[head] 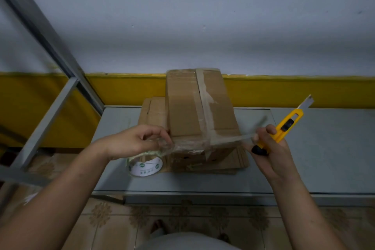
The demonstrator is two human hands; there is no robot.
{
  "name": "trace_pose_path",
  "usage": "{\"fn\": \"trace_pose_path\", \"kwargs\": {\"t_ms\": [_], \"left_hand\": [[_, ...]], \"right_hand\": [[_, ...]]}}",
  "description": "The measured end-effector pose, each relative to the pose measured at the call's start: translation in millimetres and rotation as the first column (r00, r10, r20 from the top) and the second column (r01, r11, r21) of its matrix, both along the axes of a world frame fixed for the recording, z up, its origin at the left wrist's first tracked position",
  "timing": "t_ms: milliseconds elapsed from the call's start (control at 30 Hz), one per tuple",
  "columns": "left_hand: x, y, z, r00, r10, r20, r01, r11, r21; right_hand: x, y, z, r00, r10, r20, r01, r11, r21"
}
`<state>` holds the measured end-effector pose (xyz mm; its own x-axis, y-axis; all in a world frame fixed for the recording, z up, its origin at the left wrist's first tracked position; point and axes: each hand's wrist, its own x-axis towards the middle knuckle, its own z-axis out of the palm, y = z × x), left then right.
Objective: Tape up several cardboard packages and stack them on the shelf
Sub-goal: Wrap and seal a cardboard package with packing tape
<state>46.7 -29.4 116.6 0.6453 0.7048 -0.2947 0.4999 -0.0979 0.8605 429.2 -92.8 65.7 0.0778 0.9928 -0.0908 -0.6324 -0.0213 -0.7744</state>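
Clear tape (229, 140) stretches left to right along the near top edge of the box (182, 107), on the shelf (324, 148). Left hand (134, 141) pinches it above the roll (145, 165); right hand (267, 144) grips the knife (288, 126) and the tape end, blade pointing away from the strip.

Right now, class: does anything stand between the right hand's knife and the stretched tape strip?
Nothing visible does. The tape strip runs free from the box to the right hand, which also grips the knife; its blade points up and away.
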Motion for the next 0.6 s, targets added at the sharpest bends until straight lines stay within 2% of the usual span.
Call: {"fn": "trace_pose_path", "kwargs": {"t_ms": [267,600], "left_hand": [[-7.1,-1.2,-4.7,0.992,-0.042,0.121,0.048,0.998,-0.049],[-15.6,4.9,-3.4,0.98,-0.082,0.184,0.116,0.976,-0.183]], "right_hand": [[-0.5,1.4,-2.5,0.996,0.057,-0.067,-0.054,0.997,0.046],[-11.0,0.3,-5.6,0.995,-0.052,-0.087,0.052,0.999,-0.008]]}}
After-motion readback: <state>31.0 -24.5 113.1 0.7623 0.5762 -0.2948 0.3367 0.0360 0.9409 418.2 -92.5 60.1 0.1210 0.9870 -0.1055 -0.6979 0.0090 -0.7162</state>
